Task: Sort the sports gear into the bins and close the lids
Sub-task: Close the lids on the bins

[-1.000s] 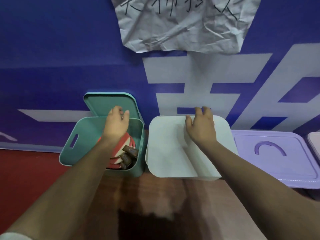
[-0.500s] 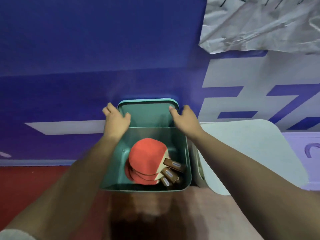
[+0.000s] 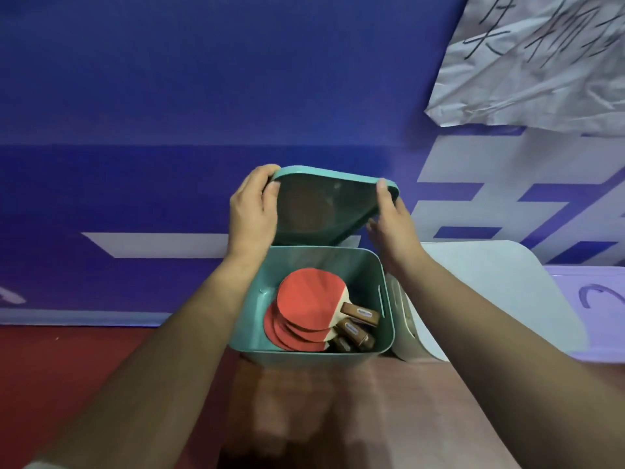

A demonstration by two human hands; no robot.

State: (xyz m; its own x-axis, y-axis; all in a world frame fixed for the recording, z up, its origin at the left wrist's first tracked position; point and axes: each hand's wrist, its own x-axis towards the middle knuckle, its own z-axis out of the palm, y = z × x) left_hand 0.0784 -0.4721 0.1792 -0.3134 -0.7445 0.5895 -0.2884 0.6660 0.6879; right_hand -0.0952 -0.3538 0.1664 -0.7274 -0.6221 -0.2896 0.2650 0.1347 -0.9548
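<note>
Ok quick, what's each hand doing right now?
The left hand grips the teal lid by its left edge.
The right hand grips the same lid by its right edge.

this looks like a sports hall, most probably a table tennis room. at the back stands a blue wall panel with big white printed signs, like the barriers around playing courts. the floor at the left is red. a green bin holds red table tennis bats. a crumpled paper with handwriting hangs on the panel.
</note>
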